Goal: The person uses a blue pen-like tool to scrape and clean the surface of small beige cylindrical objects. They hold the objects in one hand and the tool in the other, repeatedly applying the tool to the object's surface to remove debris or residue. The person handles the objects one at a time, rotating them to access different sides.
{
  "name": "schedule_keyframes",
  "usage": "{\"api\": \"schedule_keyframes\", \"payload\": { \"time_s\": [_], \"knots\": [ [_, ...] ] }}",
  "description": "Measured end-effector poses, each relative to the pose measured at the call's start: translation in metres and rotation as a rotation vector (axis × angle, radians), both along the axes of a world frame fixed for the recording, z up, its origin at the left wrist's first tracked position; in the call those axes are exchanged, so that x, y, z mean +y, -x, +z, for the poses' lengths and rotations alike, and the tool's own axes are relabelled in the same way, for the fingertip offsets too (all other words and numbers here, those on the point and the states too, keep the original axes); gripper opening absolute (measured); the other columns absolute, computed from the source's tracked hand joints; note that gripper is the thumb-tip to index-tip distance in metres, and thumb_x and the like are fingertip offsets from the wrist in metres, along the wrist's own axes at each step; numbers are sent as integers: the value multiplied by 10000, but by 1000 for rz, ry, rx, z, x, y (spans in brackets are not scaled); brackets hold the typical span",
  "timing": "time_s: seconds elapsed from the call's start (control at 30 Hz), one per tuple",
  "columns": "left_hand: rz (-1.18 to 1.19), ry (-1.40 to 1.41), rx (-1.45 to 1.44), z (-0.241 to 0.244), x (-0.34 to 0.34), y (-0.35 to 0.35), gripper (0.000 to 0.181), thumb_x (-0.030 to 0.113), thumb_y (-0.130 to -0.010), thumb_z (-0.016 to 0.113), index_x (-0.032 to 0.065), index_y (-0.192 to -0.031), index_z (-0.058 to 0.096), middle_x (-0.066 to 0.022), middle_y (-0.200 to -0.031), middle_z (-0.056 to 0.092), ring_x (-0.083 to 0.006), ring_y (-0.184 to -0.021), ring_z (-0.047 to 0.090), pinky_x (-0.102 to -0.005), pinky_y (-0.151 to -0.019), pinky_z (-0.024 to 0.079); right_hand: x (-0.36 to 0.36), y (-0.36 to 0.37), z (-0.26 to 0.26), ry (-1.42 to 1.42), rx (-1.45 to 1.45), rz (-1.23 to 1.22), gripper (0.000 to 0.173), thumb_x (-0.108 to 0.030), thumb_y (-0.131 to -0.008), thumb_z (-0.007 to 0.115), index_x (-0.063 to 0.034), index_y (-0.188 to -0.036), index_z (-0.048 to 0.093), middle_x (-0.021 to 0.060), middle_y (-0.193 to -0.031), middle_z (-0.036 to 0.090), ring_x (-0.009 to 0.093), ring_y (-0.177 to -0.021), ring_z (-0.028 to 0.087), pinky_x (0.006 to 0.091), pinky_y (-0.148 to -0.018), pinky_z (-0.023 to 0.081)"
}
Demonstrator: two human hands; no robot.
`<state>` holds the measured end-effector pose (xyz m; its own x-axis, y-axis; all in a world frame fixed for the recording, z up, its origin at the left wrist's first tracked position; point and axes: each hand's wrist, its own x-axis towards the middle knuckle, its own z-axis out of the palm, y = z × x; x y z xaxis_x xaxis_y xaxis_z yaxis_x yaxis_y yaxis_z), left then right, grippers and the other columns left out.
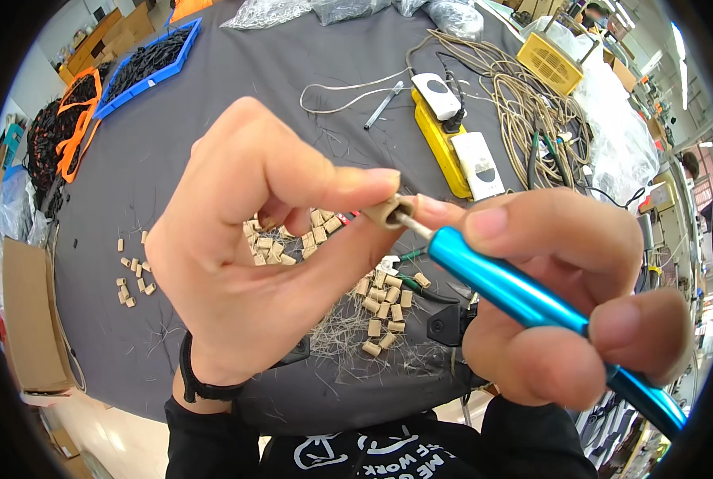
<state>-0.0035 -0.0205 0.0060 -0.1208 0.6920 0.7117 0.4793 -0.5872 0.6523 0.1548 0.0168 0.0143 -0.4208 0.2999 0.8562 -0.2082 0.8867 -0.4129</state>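
Between the thumb and fingers of my left hand (242,239) is a small beige cylinder (382,214) with a hollow end. My right hand (560,287) grips a tool with a shiny blue metal handle (512,284). Its thin metal shaft (415,226) reaches into or right at the opening of the cylinder; how deep it goes cannot be told. Below and behind the hands, many similar beige cylinders (383,309) lie loose among cut thread or wire ends (344,341). A smaller group (126,293) lies at the left.
Green-handled pliers (428,293) lie partly behind my right hand. Farther back are a pen (384,105), a yellow power strip (440,143) with white plugs, coiled cable (512,102) and more pliers (548,152). A blue tray (147,81) of black parts stands at the back left, near a cardboard box (36,317).
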Motion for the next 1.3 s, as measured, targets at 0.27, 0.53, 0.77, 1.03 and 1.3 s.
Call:
{"api": "schedule_keyframes", "payload": {
  "time_s": [0.27,0.53,0.77,1.03,1.3],
  "knots": [
    [14,-27,-6,-3,1,0,198,-86,-558,632,18,-703,547,1,-639,401,-73,-581,363,-184,-537,255,-14,-2,4,151,-50,-45,297,-151,-840,471,-158,-1064,277,276,-932,454,286,-683,589,417,-674,529],
    [74,-16,-71,-6,2,-5,204,-73,-545,640,45,-664,523,15,-622,383,-63,-567,347,-178,-536,248,-3,-8,6,89,-137,8,328,-149,-820,501,-132,-1065,282,268,-906,489,266,-681,602,378,-631,543],
    [-40,-58,-108,-5,8,-1,249,-52,-519,704,68,-716,613,40,-603,449,-39,-527,337,-169,-451,242,4,-11,8,31,-119,19,330,-175,-805,524,-119,-1041,299,268,-897,494,270,-689,603,386,-628,545],
    [53,22,-107,-4,2,-7,148,89,-673,628,2,-652,510,20,-625,359,-47,-561,318,-164,-525,231,7,-11,7,89,-114,85,340,-132,-779,563,-99,-1006,313,311,-917,471,322,-773,589,412,-655,535],
    [67,-5,3,-2,3,-5,94,23,-644,619,28,-663,527,30,-615,373,-44,-551,330,-169,-497,254,10,-23,12,116,-213,193,414,-73,-749,592,-77,-1059,318,340,-987,440,342,-869,560,400,-699,518]
  ]
}}
